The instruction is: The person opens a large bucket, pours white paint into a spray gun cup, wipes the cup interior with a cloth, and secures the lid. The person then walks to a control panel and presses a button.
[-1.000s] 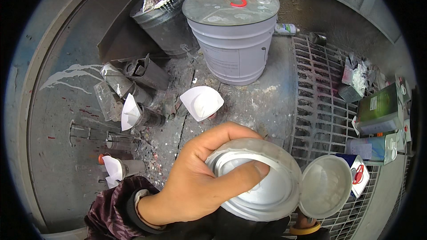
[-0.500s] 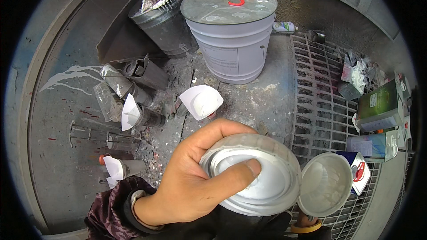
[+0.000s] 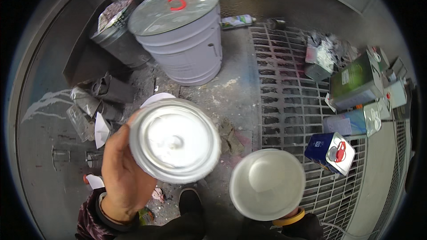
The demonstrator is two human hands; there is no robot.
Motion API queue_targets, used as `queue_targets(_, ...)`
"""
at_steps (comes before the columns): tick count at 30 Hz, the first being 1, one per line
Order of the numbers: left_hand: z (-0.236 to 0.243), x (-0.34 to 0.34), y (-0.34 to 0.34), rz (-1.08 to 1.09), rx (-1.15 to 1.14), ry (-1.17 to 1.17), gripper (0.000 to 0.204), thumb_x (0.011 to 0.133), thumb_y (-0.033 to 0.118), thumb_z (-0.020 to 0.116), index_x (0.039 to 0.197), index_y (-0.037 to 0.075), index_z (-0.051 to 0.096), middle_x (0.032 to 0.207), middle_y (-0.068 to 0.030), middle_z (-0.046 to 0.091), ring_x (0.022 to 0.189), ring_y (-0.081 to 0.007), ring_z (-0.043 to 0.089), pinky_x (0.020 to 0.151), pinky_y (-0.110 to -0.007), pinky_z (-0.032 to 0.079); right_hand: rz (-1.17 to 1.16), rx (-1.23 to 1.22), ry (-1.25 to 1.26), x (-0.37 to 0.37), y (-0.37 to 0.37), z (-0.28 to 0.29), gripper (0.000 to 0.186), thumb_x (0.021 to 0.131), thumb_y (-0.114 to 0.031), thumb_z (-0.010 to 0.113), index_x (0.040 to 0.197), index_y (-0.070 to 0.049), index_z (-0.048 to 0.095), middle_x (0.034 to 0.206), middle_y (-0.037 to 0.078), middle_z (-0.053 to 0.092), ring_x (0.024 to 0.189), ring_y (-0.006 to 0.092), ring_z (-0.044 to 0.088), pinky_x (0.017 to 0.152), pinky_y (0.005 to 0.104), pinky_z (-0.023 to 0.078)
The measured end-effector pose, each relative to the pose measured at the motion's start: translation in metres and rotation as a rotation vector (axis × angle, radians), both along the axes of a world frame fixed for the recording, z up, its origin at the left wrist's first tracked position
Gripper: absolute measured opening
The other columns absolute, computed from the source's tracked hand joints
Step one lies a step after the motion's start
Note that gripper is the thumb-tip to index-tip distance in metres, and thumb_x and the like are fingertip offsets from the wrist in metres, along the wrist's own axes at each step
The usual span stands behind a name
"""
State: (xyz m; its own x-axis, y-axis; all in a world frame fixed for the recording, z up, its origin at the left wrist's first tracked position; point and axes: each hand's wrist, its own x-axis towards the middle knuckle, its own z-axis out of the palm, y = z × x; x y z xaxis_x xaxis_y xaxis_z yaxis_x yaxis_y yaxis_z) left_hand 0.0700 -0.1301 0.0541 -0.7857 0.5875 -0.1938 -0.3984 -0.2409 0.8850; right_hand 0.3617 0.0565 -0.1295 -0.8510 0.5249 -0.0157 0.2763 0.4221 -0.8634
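Pinching the left edge of a round, knobbed, silvery-white plastic lid (image 3: 173, 141) in the left hand (image 3: 120, 169), far fingers hidden behind; holding up a round, translucent whitish plastic cup (image 3: 267, 186) on the right hand (image 3: 293, 212), finger position there impossible to tell. Keeping both apart, side by side, above a paint-stained grey floor (image 3: 242, 75). Could lose the lid through such a one-sided hold if knocked, perhaps onto the white paper-like piece (image 3: 158, 98) beyond; could tip the cup by swinging right into the red-capped, dark-blue metal can (image 3: 327, 151)
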Motion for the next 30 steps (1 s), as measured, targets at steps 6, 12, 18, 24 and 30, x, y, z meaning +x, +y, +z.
queue_targets(6,0.02,0.006,0.014,-0.314,-0.351,1.028,0.073,0.101,0.053,0.052,0.143,-0.007,0.051,0.142,-0.025,0.058,0.124,-0.0381,0.063,0.109,-0.049,0.046,0.008,0.045,0.024,-0.001,-0.004,0.013,0.07,0.082,-0.038,0.085,0.138,-0.003,0.06,0.109,0.022,0.071,0.093,0.037,0.074,0.079,0.0423,0.061)
queue_targets(12,0.029,0.007,0.032,-0.856,-0.324,1.751,0.076,0.075,0.069,0.079,0.123,0.009,0.077,0.135,-0.0184,0.062,0.11,-0.0358,0.066,0.09,-0.046,0.051,0.012,0.032,-0.006,-0.009,-0.002,0.019,0.068,0.085,-0.04,0.083,0.138,-0.003,0.06,0.111,0.022,0.071,0.093,0.0378,0.074,0.077,0.0421,0.061)
queue_targets(18,0.014,-0.002,0.062,-0.776,-0.208,1.577,0.081,0.078,0.062,0.08,0.14,0.013,0.064,0.151,-0.0259,0.049,0.133,-0.0452,0.051,0.106,-0.055,0.044,0.084,-0.011,-0.002,-0.013,0.005,0.025,0.068,0.089,-0.04,0.079,0.143,-0.007,0.056,0.109,0.019,0.07,0.089,0.0384,0.073,0.072,0.0428,0.06)
queue_targets(24,0.004,0.016,0.069,-0.568,-0.692,1.394,0.1,0.089,0.066,0.068,0.161,0.007,0.032,0.144,-0.0366,0.043,0.125,-0.0521,0.054,0.104,-0.053,0.047,-0.175,0.234,-0.141,-0.031,0.008,0.031,0.072,0.086,-0.04,0.081,0.145,-0.009,0.055,0.11,0.018,0.068,0.087,0.04,0.071,0.07,0.0444,0.058)
queue_targets(30,0.021,0.013,0.068,-0.646,-1.055,1.223,0.096,0.096,0.069,0.055,0.146,-0.011,0.039,0.121,-0.041,0.057,0.099,-0.0538,0.065,0.082,-0.054,0.052,-0.156,0.312,-0.179,-0.035,0.007,0.029,0.078,0.086,-0.035,0.079,0.155,-0.017,0.048,0.112,0.015,0.066,0.085,0.0388,0.072,0.069,0.0429,0.058)
